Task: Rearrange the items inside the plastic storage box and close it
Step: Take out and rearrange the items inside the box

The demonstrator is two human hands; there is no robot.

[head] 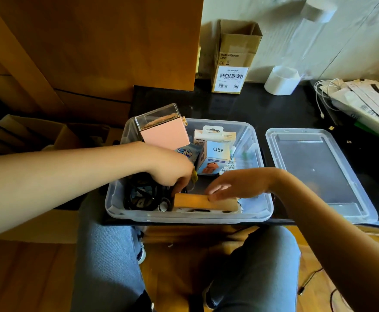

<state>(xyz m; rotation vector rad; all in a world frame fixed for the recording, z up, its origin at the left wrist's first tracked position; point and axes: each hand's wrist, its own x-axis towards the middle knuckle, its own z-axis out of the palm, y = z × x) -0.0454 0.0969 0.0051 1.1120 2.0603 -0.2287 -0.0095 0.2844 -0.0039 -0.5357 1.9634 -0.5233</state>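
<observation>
Black and glossy, the table top [274, 109] runs back to a pale wall, with wooden furniture to the left and a wood floor below. On its near edge sits the clear plastic storage box [188, 216], open, with its lid [316, 174] lying flat on the table just to the right.

Both hands are inside the box. The left hand [172, 170] reaches in from the left, its fingers curled down around the left end of a flat wooden box [197, 202] that lies along the near wall. Something small and yellowish shows at its knuckles; whether it is held cannot be told. The right hand [235, 185] comes in from the right with fingers straight and together, the tips resting on the top of the wooden box.

At the near left corner of the storage box lies a bundle of black cables [139, 194]. At the far left a pink case [163, 129] with a clear top stands tilted, rising above the rim. Right of it stand a white charger pack [215, 134] and, nearer, a mini fan carton [215, 158] marked Q88.

Farther back on the table stand an open cardboard carton [233, 57] and a white cylinder [281, 81]. Papers and a white cable [323, 95] lie at the far right. Blue-jeaned knees [107, 255] show below the table edge.
</observation>
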